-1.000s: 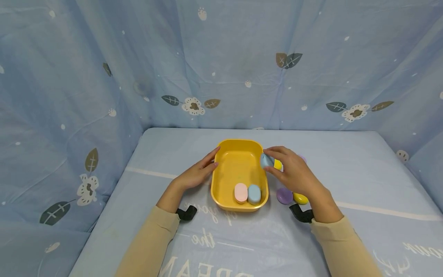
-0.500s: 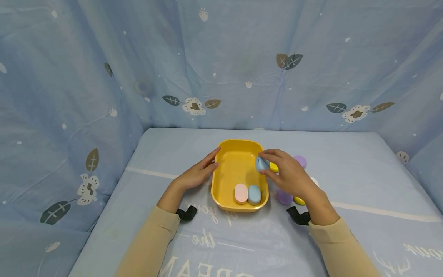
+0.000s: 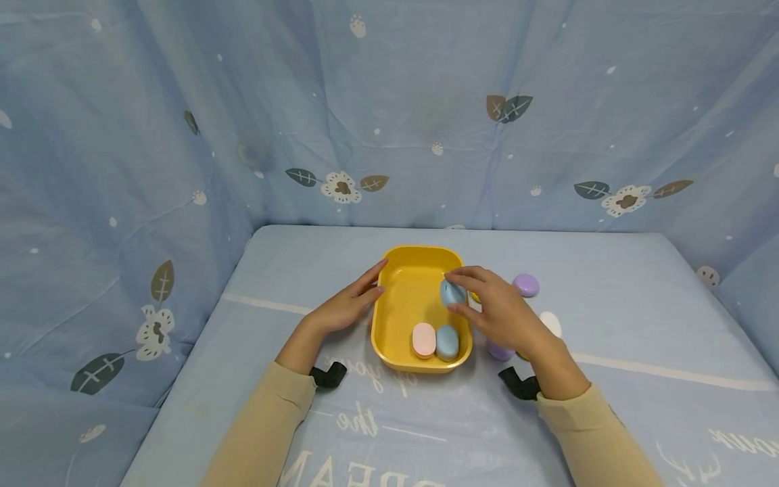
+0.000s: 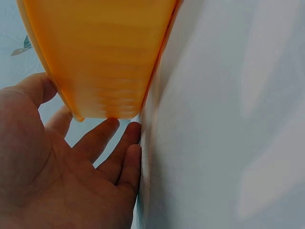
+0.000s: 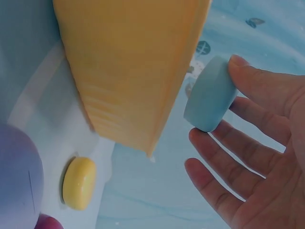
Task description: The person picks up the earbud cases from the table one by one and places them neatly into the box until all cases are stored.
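My right hand (image 3: 502, 308) pinches an oval, thick light-blue piece (image 3: 451, 293) between thumb and fingertips, over the right rim of a yellow tray (image 3: 395, 297). In the right wrist view the blue piece (image 5: 209, 95) tilts beside the tray's outer wall (image 5: 128, 57), the lower fingers spread loosely. My left hand (image 3: 341, 311) rests against the tray's left side. The left wrist view has its thumb and extended fingertips at the edge of the tray (image 4: 95, 57). Inside the tray, near its front, a pink oval piece (image 3: 423, 340) and another blue one (image 3: 447, 343) lie side by side.
Right of the tray lie a purple rounded piece (image 3: 526, 285), a white one (image 3: 550, 323) and a second purple one (image 3: 500, 350). A yellow piece (image 5: 79, 183) shows by the tray in the right wrist view. Patterned blue cloth (image 3: 426, 135) hangs behind the table.
My right hand has carried the blue piece left and slightly toward me, from beside the tray to over its right rim. The left hand and tray stay put.
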Demonstrator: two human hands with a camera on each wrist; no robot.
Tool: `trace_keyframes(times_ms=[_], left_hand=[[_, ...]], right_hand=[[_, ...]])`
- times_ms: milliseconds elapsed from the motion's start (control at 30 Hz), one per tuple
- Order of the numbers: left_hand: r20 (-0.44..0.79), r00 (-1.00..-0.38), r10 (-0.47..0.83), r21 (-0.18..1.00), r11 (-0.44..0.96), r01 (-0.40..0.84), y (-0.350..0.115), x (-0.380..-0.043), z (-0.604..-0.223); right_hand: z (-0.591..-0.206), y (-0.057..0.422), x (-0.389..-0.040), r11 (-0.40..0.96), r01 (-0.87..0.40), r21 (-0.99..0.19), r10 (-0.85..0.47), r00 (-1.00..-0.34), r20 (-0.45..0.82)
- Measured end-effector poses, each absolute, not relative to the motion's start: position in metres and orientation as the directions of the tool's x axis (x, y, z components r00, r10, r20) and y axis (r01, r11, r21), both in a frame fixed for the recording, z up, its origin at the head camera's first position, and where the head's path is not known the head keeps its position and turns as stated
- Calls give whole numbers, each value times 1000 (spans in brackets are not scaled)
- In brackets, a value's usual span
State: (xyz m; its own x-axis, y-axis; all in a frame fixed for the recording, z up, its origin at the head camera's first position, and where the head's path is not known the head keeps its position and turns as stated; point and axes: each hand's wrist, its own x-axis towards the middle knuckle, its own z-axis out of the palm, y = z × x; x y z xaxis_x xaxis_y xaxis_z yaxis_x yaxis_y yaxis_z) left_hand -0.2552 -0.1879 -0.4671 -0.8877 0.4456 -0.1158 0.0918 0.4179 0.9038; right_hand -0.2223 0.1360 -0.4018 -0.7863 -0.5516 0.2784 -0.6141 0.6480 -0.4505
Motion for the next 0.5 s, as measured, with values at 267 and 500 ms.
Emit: trace_keyframes(times_ms=[267, 500], left_hand=[[-119, -891, 438, 899, 429, 91, -186, -255, -466], [-121, -894, 432, 894, 438, 91, -186, -254, -465]], right_hand=[[-406, 130, -221, 642, -638, -425, -565, -768, 301], [-406, 125, -218, 639, -630, -441, -574, -772, 272]])
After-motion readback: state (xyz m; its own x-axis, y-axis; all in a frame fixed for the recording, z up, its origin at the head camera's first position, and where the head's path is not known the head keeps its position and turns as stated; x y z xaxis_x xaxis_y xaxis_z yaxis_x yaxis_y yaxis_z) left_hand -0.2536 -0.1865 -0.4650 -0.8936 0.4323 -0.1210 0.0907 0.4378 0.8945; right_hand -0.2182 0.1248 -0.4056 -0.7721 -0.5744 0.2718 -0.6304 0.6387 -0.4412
